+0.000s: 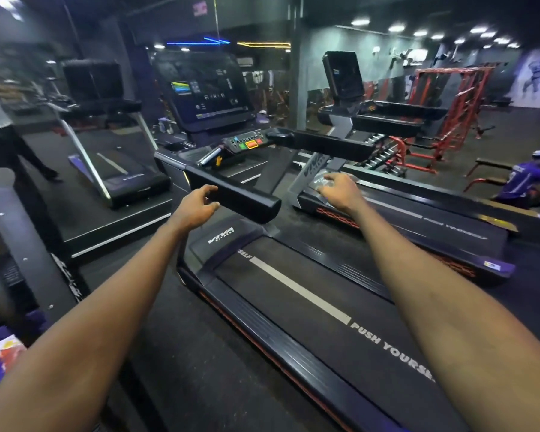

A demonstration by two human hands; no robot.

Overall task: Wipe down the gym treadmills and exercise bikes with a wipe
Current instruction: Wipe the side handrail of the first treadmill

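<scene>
Reaching forward with both arms, the person has the left hand (197, 202) loosely spread, holding nothing, just short of the handrail (240, 198) of the near treadmill (293, 291). The right hand (337, 190) hangs further right, over the next treadmill (418, 213). A pale crumpled patch under its fingers may be the wipe (323, 183), though I cannot tell if it's gripped. Best to steady the rail and wipe its full length, end cap included

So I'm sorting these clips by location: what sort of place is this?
Most likely a commercial gym: several treadmills stand side by side, the nearest with a lit console screen, and red weight racks stand on the floor behind, to the right.
</scene>
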